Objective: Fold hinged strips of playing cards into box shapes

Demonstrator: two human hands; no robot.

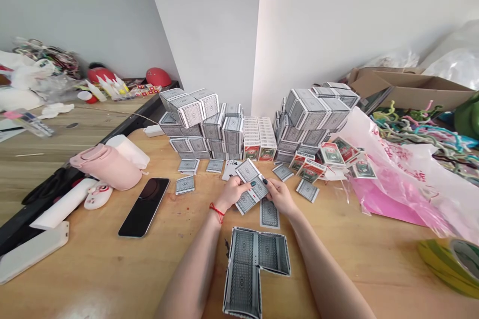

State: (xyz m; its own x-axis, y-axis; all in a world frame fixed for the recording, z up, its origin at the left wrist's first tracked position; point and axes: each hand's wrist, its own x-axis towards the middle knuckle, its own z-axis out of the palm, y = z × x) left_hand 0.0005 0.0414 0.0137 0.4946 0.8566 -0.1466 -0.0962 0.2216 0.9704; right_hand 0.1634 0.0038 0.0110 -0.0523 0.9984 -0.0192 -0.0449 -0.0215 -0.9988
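"What have the hands got?"

"Both grip one thing. The left hand (232,193) and the right hand (280,195) pinch the patterned held cards (245,203) between them, thumbs on top, fingers mostly hidden. The cards slant above the desk (355,239); I can't tell whether they're joined."

"And the L-shaped card piece (241,264)?"

"On the desk at six o'clock from both hands, between the forearms. Its long leg runs nearly twelve to six, its short leg points to three. No hand touches it."

"Which hand is nearer?"

"Too close to call; it sits below the gap between them. The short leg lies on the right arm's side, the long leg on the left's."

"Anything closer?"

"The loose card (269,217), just below the held cards at about five o'clock, long axis close to twelve-six. The right hand is clearly nearer to that one."

"What's beyond?"

"From the held cards, a left card-block stack (192,112) at ten to eleven, a right card-block stack (307,109) around one, and red-fronted card boxes (259,134) at twelve, between the stacks."
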